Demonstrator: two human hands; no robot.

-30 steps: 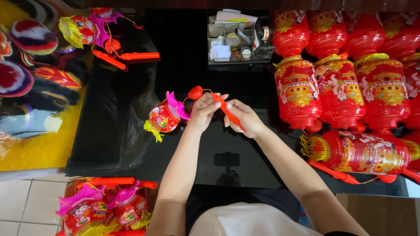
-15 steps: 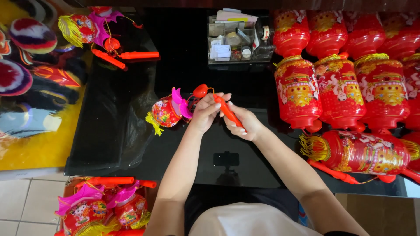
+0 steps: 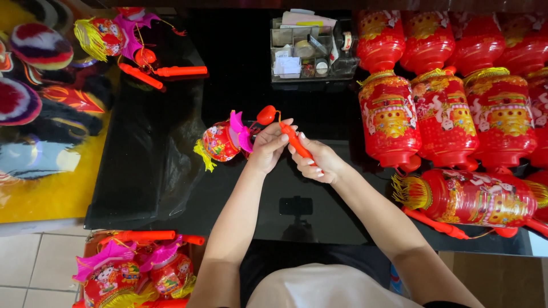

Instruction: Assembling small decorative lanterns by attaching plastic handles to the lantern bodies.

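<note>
Two hands on orange stick [image 3: 297, 141], left hand [image 3: 267, 149], right hand [image 3: 317, 162], small lantern [image 3: 221, 141] just left

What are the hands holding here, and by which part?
Both hands, left and right, grip the orange stick of a small lantern, around its shaft.

Black glossy table [image 3: 240, 199]: clear compartmented organiser [image 3: 311, 48] at the far edge; upright red printed lanterns [image 3: 445, 91] massed right, one red lantern lying flat [image 3: 474, 197] before them; black plastic sheet [image 3: 145, 154] left; small red lantern with orange stick [image 3: 137, 43] at far left.
</note>
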